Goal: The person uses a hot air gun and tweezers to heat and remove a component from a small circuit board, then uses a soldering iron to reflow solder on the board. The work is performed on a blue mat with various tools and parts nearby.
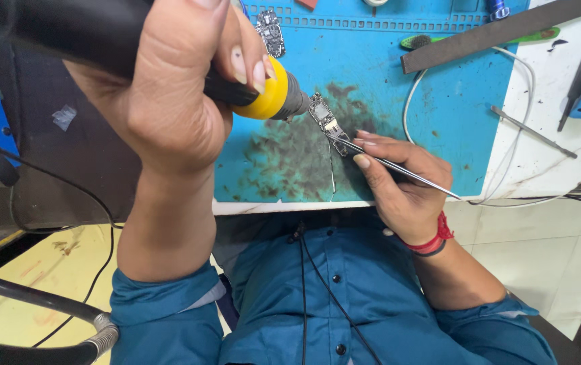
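Your left hand (pixel 169 101) is wrapped shut around the black handle of a hot-air tool (pixel 101 34), thumb and fingers closed just behind its yellow collar (pixel 268 94). The grey metal nozzle (pixel 297 103) points down and to the right, its tip just beside the small circuit board (pixel 323 116).

Your right hand (pixel 398 182) pinches a pair of slim metal tweezers (pixel 398 167) between thumb and forefinger, fingers closed on the shaft. The tweezer tips reach the lower end of the board and appear to touch it, though I cannot tell whether they clamp a part or only steady the board.

The board lies on the blue work mat (pixel 439 101), over a dark, scorched patch (pixel 297 155) near the mat's front edge. The mat sits on the white table (pixel 547 155).

By the look of it, you are in the heating step: the nozzle is on the board while the tweezers wait at the part. The next move seems to call for a steady nozzle kept off the board's surface, and a light, straight pull or nudge with the tweezers once the solder gives, so nothing nearby shifts.

A second small board (pixel 270 30) rests further back on the mat. A long dark flat bar (pixel 500 34), a thin metal probe (pixel 534 132) and a white cable (pixel 527 88) lie to the right, well apart from your hands.
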